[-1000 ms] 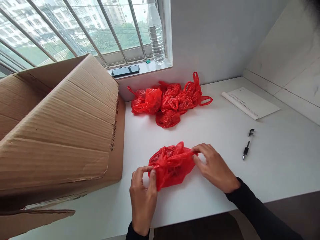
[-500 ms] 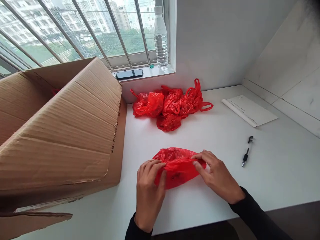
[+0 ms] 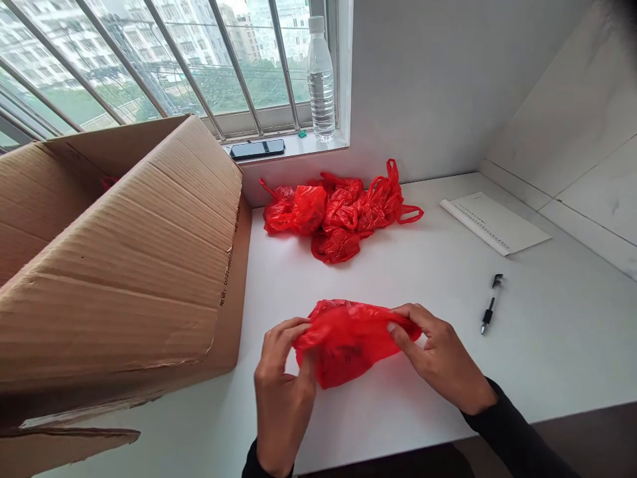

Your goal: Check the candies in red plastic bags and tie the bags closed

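A red plastic bag (image 3: pixel 348 345) is stretched between my hands, just over the white table near its front edge. My left hand (image 3: pixel 286 392) grips its left end, the thumb partly behind the thin plastic. At the bag's right end, my right hand (image 3: pixel 435 352) pinches the upper edge between thumb and fingers. Dark print shows faintly on the bag's lower part. Farther back, against the wall, lies a heap of crumpled red bags (image 3: pixel 343 212), some with loop handles sticking up.
A large open cardboard box (image 3: pixel 149 259) fills the left side, with something red inside. A phone (image 3: pixel 257 149) and a water bottle (image 3: pixel 321 86) stand on the windowsill. On the right lie a notepad (image 3: pixel 497 222) and a pen (image 3: pixel 492 304) on the table (image 3: pixel 547 332).
My left hand has moved left and my right hand slightly right, so the bag is spread wider. Its lower left part now hangs a little closer to me.
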Tool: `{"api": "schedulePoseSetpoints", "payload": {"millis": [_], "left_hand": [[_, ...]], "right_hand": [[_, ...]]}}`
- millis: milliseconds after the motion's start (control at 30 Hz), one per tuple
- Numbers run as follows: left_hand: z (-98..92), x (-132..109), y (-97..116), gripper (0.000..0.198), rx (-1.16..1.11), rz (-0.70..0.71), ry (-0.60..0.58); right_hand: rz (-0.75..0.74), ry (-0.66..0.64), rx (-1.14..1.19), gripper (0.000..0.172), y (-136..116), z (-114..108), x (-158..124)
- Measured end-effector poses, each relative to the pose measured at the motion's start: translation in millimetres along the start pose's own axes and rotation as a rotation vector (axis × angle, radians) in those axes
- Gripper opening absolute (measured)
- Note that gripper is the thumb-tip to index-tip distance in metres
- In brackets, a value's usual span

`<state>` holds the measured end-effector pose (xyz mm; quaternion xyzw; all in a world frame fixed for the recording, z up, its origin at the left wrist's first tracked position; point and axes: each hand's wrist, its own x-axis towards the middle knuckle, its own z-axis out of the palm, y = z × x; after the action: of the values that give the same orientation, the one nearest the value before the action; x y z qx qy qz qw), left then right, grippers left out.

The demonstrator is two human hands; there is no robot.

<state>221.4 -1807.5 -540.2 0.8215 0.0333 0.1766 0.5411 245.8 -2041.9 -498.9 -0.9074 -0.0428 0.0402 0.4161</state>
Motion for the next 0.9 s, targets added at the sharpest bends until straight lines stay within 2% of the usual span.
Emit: {"api": "schedulePoseSetpoints", "payload": {"millis": [100,167,267,367,433,533,600,700,800,900], "left_hand": [[-11.2,5,-2,0.021,-0.116,-0.222,0.136],[-16.5,7,-2,0.028,-0.142,-0.303,0.198],[-18.6,5,2,0.030,-0.057,-0.291,0.228],[-17.7,0,13,0.027,-0.070,-0.245,0.172],[-17.8,-2,24,0.025,-0.105,-0.230,0.149],[-19.0,-3,41,0.020,-0.132,-0.227,0.161],[-19.9,-3,49,0.015,-0.173,-0.193,0.166],[-22.3,-4,54,0.006,-0.193,-0.105,0.199],[-27.4,-8,54,0.012,-0.169,-0.058,0.227],[-33.3,-13,51,0.014,-0.204,-0.127,0.242]], "right_hand": [[0.073,0.087,0.116,0.024,4,-8,-3],[0.078,0.116,0.161,0.022,10,-14,-6],[0.016,0.134,0.169,0.018,16,-17,-9],[-0.035,0.184,0.161,0.023,12,-13,-13],[-0.091,0.309,0.163,0.032,3,-11,-17],[-0.313,0.498,0.168,0.035,-18,-9,-20],[-0.467,0.420,0.080,0.035,-32,-10,-20],[-0.606,0.127,-0.162,0.035,-47,-9,-12],[-0.605,-0.032,-0.331,0.025,-51,-5,-3],[-0.521,-0.097,-0.436,0.021,-45,-4,1]]}}
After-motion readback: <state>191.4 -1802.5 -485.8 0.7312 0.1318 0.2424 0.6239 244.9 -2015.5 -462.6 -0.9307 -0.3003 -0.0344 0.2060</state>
